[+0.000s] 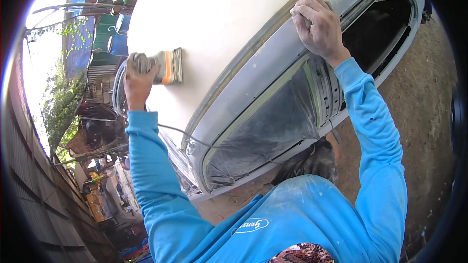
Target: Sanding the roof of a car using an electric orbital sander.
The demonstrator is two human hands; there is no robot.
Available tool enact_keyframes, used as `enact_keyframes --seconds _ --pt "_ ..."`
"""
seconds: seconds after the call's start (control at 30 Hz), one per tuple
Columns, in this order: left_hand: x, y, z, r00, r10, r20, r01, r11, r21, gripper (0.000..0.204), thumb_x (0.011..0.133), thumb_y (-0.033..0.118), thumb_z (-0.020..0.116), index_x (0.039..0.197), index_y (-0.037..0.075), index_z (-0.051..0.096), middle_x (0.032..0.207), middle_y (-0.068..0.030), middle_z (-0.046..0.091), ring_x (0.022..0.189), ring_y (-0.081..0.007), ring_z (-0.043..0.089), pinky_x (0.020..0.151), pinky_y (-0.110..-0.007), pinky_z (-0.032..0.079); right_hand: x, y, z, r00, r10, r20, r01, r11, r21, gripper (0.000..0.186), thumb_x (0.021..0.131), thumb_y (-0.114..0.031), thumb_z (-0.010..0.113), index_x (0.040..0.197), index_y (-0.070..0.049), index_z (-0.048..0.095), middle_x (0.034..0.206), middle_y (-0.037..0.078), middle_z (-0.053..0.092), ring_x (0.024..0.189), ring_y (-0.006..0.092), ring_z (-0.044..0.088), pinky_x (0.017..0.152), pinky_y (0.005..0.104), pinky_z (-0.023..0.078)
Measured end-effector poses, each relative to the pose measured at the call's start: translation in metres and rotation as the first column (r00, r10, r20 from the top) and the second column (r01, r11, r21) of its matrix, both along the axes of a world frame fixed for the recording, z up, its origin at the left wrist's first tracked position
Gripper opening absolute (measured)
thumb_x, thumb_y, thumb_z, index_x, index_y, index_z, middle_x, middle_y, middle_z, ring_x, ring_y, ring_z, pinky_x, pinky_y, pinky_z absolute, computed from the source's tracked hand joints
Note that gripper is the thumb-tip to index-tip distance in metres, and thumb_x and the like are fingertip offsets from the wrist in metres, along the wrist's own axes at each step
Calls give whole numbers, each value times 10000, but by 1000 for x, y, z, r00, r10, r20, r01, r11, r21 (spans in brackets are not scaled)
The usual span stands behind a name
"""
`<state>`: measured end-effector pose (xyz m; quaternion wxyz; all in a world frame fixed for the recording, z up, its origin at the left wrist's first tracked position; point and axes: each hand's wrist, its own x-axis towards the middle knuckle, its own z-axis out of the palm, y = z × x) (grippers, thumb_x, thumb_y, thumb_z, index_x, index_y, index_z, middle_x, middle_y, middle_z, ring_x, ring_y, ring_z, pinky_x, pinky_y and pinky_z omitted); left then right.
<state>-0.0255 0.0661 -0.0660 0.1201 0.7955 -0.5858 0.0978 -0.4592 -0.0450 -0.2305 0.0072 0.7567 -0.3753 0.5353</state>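
Observation:
My left hand [138, 79] is wrapped round the body of an electric sander [168, 66], grey with an orange band. The sander's pad is at the left part of the pale car roof [214, 14]. Its dark cord [187, 135] trails over the roof edge toward the side window. On the grey roof rail above the doors rests my right hand [317, 25], dusty, with its fingers curled closed. Something greyish shows between these fingers, but I cannot make out what it is.
Plastic sheeting [263, 126] covers the nearer side window, while the farther window opening [378, 29] is uncovered. A dirt floor [414, 117] lies to the right. Blue drums [118, 41], clutter and a corrugated metal wall [39, 180] stand at the left.

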Motion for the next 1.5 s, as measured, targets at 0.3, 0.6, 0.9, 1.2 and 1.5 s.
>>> enact_keyframes --seconds 0.3,0.6,0.9,1.2,1.5 --pt "-62 75 -3 969 -149 -197 146 989 -32 836 703 155 897 1436 19 517 1248 -190 658 1145 -319 652 1002 -432 532 0 -2 -4 998 2 64 -1 1000 -3 65 881 -134 676 858 -86 714 934 44 728 957 259 671 918 392 505" --pt "-138 1 6 921 -369 -125 372 928 4 802 673 173 900 1400 70 579 1195 -184 659 1099 -318 673 957 -432 560 1 1 -2 997 -28 76 31 999 -31 74 883 -139 685 860 -80 722 931 49 735 940 255 679 914 389 511" --pt "-149 24 4 896 -443 -16 443 896 -16 803 649 129 908 1391 135 601 1159 -136 644 1040 -298 693 886 -422 601 -2 3 2 999 -21 29 22 999 -29 85 915 -127 667 895 -54 706 949 74 723 974 287 681 921 388 516" --pt "-170 52 -6 876 -423 231 447 893 -61 771 634 207 922 1354 230 648 1189 -151 623 987 -321 697 760 -439 619 0 4 3 998 -42 38 43 999 -20 89 918 -126 671 893 -50 709 957 75 725 988 286 679 916 387 523" --pt "-202 15 -1 869 -454 194 470 882 -43 751 674 170 897 1374 168 624 1182 -110 641 1033 -279 699 868 -416 610 0 4 0 996 -37 75 38 999 -4 60 896 -109 675 886 -62 712 956 68 726 982 283 677 929 394 516"
